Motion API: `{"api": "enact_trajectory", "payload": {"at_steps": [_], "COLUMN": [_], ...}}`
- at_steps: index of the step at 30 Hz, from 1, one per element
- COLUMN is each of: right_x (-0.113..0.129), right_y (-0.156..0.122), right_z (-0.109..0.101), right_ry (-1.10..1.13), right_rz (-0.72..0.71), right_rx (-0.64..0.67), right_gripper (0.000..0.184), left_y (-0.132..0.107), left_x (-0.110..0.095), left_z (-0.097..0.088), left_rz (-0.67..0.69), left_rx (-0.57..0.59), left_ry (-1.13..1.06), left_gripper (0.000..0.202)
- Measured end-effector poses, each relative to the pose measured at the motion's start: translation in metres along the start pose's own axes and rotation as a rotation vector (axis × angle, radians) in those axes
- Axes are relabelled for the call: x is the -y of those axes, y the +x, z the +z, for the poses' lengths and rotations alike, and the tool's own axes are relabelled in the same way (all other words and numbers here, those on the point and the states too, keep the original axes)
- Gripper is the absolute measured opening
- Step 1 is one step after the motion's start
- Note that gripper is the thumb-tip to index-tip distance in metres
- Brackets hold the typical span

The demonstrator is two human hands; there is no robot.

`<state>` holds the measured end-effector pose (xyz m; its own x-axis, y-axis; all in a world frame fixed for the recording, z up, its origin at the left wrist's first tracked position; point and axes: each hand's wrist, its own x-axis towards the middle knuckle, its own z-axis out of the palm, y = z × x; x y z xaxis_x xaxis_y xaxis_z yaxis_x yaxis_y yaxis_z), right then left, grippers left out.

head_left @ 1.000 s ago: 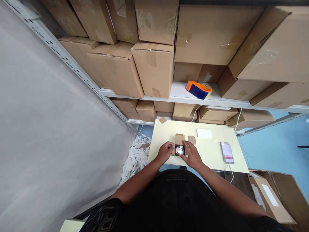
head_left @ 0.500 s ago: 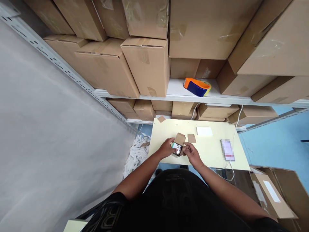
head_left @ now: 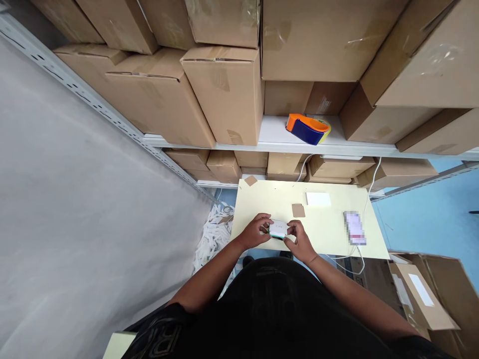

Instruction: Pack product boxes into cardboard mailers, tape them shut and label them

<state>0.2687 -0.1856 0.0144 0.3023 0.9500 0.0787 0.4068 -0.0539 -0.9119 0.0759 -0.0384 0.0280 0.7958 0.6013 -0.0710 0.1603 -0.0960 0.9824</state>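
A small box (head_left: 278,228) with a white printed top and a green edge is held level between my two hands, over the near part of the pale yellow table (head_left: 254,199). My left hand (head_left: 255,231) grips its left side, fingers and thumb curled round the corner. On the opposite side my right hand (head_left: 299,240) pinches it, fingertips at the upper right and thumb at the lower right. The box looks closed, and its inside is hidden. Just beyond it on the table lies a flat brown cardboard piece (head_left: 298,210).
A white flat box (head_left: 318,199) and a phone (head_left: 355,228) with a cable lie on the table's right. Cardboard boxes (head_left: 224,94) fill the shelves above, beside an orange and blue tape dispenser (head_left: 307,128). White scraps (head_left: 211,239) cover the floor at left; an open carton (head_left: 426,294) stands at right.
The box's brown flap stood up with contents showing; now a white top faces up and no flap shows. My right hand has moved from the flap to the box's right side.
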Motion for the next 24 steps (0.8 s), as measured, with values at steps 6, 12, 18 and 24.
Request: {"api": "enact_trajectory", "payload": {"at_steps": [6, 12, 18, 24], "right_x": [0.005, -0.001, -0.003, -0.003], "right_y": [-0.003, -0.002, -0.004, -0.003], "right_z": [-0.007, -0.007, -0.009, -0.011], "right_ry": [-0.147, -0.232, -0.198, -0.234], "right_rz": [-0.107, -0.128, -0.09, -0.127], "right_rx": [0.114, 0.127, 0.143, 0.141], "right_gripper": [0.045, 0.059, 0.056, 0.05], "left_y": [-0.012, -0.014, -0.017, -0.016], "left_x": [0.009, 0.01, 0.005, 0.01], "left_z": [0.001, 0.003, 0.002, 0.007], "left_rz": [0.025, 0.032, 0.02, 0.056], "left_rx": [0.033, 0.039, 0.059, 0.049], "left_ry": [0.046, 0.13, 0.214, 0.336], "left_gripper": [0.061, 0.057, 0.065, 0.055]}}
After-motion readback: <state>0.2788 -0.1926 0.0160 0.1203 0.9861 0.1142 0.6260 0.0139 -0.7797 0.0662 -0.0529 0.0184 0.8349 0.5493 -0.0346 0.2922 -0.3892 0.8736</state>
